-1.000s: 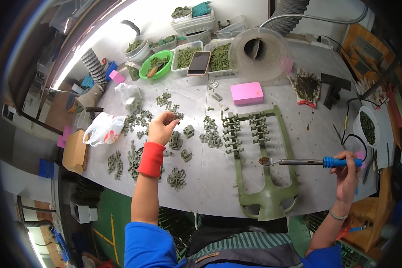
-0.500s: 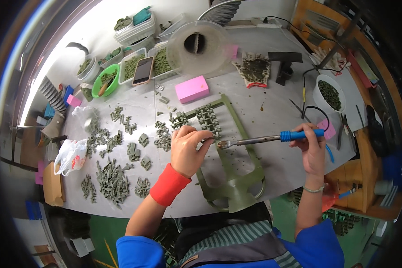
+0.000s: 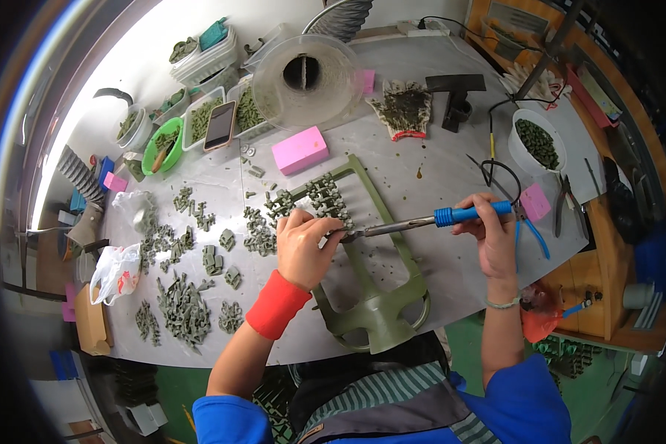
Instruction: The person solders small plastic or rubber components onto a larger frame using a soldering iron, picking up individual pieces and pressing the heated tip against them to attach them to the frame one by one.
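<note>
My right hand (image 3: 490, 240) grips the blue handle of a soldering iron (image 3: 403, 226), whose flat metal tip points left. That tip meets the fingertips of my left hand (image 3: 302, 248), which wears a red wristband. My left fingers are pinched together; what is between them is too small to make out. Below the iron lies an olive-green open frame (image 3: 381, 314) with rounded ends. Rows of small grey-green parts (image 3: 325, 196) sit along its left upper portion, just beyond my left hand. Loose clusters of similar parts (image 3: 259, 233) lie left of them.
Piles of grey-green pieces (image 3: 186, 311) cover the left of the table. A pink block (image 3: 300, 150), a phone (image 3: 220, 124) and a large translucent tub (image 3: 266, 111) stand farther back. On the right are blue-handled pliers (image 3: 531, 235), a white bucket of green pieces (image 3: 518, 152) and a cable.
The iron's tip has moved in to my left fingertips, and its handle has risen slightly with my right hand moving left. The whole view has shifted a little.
</note>
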